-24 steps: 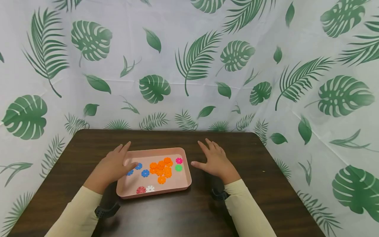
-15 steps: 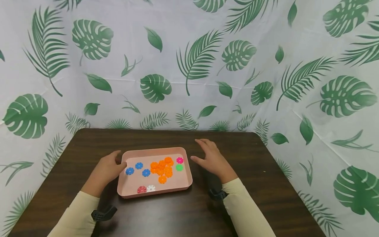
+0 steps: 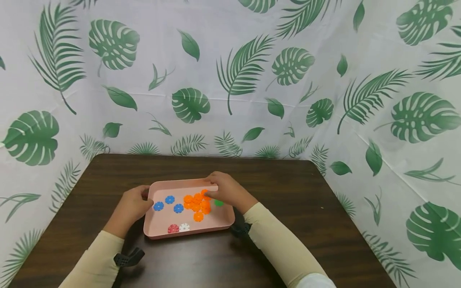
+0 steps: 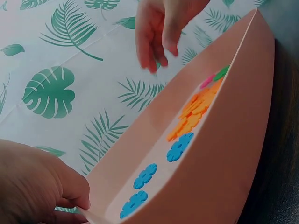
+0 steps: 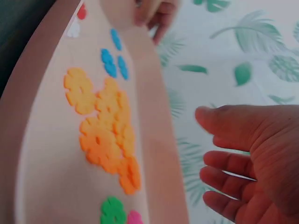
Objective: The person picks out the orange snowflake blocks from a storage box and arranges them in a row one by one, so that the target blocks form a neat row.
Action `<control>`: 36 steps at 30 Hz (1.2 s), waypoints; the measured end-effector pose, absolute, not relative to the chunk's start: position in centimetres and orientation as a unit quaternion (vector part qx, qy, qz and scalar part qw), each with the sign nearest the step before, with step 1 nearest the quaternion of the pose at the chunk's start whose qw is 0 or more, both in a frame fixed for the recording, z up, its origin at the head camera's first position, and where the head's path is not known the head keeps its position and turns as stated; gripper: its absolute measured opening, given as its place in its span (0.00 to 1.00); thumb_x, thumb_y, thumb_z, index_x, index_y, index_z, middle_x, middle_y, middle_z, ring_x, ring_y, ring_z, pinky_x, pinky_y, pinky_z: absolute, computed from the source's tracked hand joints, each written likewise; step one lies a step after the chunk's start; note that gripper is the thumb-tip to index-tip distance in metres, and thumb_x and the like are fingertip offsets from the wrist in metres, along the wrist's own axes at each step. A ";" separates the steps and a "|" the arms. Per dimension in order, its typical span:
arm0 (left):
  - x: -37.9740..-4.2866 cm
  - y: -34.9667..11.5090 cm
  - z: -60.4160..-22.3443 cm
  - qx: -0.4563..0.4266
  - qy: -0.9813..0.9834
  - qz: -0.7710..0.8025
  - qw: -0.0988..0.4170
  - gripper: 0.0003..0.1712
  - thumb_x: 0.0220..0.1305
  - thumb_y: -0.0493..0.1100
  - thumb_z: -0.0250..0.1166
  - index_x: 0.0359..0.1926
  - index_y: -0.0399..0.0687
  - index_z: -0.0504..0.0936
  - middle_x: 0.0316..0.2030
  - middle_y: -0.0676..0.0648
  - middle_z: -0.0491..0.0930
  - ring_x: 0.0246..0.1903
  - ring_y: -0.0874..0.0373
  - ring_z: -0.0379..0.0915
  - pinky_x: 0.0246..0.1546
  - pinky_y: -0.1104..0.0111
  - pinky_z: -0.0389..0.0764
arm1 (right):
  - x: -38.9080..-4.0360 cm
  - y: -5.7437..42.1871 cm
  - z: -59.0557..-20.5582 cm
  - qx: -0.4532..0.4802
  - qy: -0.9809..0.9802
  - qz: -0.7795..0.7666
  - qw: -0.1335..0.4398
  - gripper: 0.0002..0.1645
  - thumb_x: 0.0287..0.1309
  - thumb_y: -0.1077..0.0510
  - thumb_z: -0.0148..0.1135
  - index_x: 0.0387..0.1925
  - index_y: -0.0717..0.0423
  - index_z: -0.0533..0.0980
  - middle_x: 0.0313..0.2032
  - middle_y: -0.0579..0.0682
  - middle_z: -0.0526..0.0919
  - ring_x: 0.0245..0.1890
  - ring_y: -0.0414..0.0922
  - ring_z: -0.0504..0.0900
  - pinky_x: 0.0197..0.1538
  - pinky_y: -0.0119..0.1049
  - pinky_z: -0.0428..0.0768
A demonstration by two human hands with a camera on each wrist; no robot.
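A pink tray [image 3: 216, 221] lies on the table, its left rim pinched between the thumb and fingers of my left hand [image 3: 132, 208]. Over the tray's far right part hovers my right hand [image 3: 230, 192], fingers apart and holding nothing in the right wrist view. Inside are flower-shaped plastic discs: an orange pile [image 3: 196, 205], blue discs [image 3: 178, 208] at the left, a red disc [image 3: 173, 228] and a white disc [image 3: 184, 227] by the front wall. A green disc [image 3: 219, 203] is partly covered by my right hand; a pink disc [image 5: 134, 218] appears in the wrist views.
The dark wooden table [image 3: 281, 188] extends around the tray on all sides. Behind and to the right hangs a white cloth [image 3: 223, 72] printed with green leaves. A black wrist device [image 3: 129, 258] sits under my left forearm, another [image 3: 240, 228] under the right.
My left hand has drawn back from above the blue discs to the tray's left rim and pinches it. My right hand has moved left, from beside the tray to over its right part.
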State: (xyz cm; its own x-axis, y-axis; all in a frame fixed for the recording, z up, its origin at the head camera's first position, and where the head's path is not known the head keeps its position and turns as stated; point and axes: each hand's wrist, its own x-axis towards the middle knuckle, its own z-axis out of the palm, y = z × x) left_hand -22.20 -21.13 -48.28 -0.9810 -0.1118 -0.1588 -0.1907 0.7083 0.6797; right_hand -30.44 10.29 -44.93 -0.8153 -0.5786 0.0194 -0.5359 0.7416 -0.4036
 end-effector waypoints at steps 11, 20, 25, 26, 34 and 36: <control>-22.3 -20.7 -48.5 -0.075 0.925 0.371 0.041 0.36 0.63 0.41 0.65 0.70 0.30 0.68 0.60 0.26 0.76 0.52 0.33 0.78 0.57 0.37 0.78 | -32.0 7.6 -46.2 -0.312 0.935 -0.103 0.137 0.26 0.60 0.55 0.75 0.61 0.44 0.83 0.53 0.41 0.84 0.53 0.42 0.80 0.63 0.38 0.80; -22.4 -20.7 -48.4 -0.081 0.922 0.376 0.048 0.37 0.63 0.41 0.66 0.71 0.32 0.68 0.59 0.27 0.76 0.50 0.35 0.79 0.54 0.39 0.81 | -32.1 6.9 -46.9 -0.323 0.938 -0.044 0.121 0.20 0.61 0.54 0.74 0.56 0.41 0.86 0.52 0.41 0.84 0.50 0.43 0.79 0.61 0.39 0.80; -22.3 -20.6 -48.5 -0.080 0.923 0.374 0.044 0.37 0.63 0.41 0.66 0.71 0.31 0.68 0.57 0.27 0.78 0.46 0.38 0.80 0.51 0.41 0.83 | -32.2 6.8 -47.5 -0.320 0.939 -0.041 0.115 0.17 0.61 0.52 0.74 0.52 0.39 0.86 0.52 0.42 0.82 0.49 0.43 0.78 0.59 0.37 0.81; -22.3 -20.6 -48.5 -0.080 0.924 0.373 0.043 0.37 0.63 0.41 0.66 0.71 0.31 0.68 0.57 0.27 0.78 0.46 0.39 0.80 0.51 0.41 0.84 | -32.3 6.8 -47.6 -0.320 0.939 -0.041 0.115 0.17 0.61 0.52 0.74 0.52 0.39 0.86 0.53 0.42 0.82 0.49 0.42 0.77 0.58 0.36 0.81; -22.2 -20.9 -48.4 -0.085 0.923 0.373 0.038 0.37 0.63 0.41 0.66 0.70 0.31 0.69 0.57 0.27 0.78 0.46 0.38 0.79 0.53 0.40 0.82 | -32.6 6.7 -48.0 -0.339 0.933 -0.042 0.110 0.17 0.59 0.48 0.75 0.51 0.41 0.87 0.49 0.42 0.82 0.47 0.41 0.77 0.55 0.35 0.81; -22.1 -20.9 -48.4 -0.087 0.922 0.375 0.039 0.37 0.63 0.41 0.66 0.71 0.32 0.68 0.57 0.27 0.78 0.46 0.38 0.79 0.53 0.40 0.82 | -32.7 6.7 -48.1 -0.338 0.933 -0.054 0.113 0.18 0.59 0.47 0.76 0.51 0.42 0.86 0.47 0.39 0.82 0.46 0.40 0.76 0.55 0.35 0.81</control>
State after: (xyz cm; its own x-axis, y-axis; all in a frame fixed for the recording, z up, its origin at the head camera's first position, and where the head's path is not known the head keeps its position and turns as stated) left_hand -22.10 -20.92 -48.40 -0.9817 -0.1320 -0.1372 -0.1903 0.7037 0.6845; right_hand -32.67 6.69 -48.10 -0.7467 -0.6420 -0.1742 -0.6177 0.7664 -0.1764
